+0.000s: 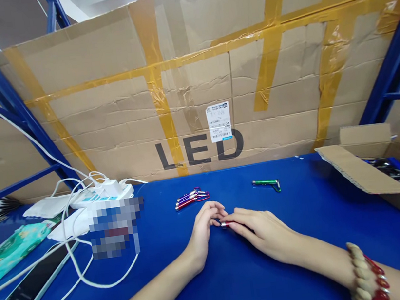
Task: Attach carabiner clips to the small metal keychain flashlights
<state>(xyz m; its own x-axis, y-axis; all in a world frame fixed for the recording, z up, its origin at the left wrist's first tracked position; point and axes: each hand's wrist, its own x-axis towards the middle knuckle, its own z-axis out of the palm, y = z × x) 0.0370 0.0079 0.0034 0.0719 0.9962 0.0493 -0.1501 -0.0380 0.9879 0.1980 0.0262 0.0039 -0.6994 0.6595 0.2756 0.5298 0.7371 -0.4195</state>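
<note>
Near the middle of the blue table, my right hand (260, 228) grips a small red metal tube (225, 225), its silver end pointing left. My left hand (205, 230) is curled beside that end, fingertips bent toward it; whether they touch it or pinch a tiny part is too small to tell. Beyond my left hand lie several red and purple metal tubes with clips (191, 198), side by side. Farther right, a green metal tube with a clip (265, 182) rests by itself on the table (297, 275).
An open cardboard box (365, 172) of assorted tubes stands at the right. On the left are a white power strip (97, 195) with loose cables, a phone (27, 291) and a teal packet (14, 250). A tall cardboard sheet (194, 106) closes off the back.
</note>
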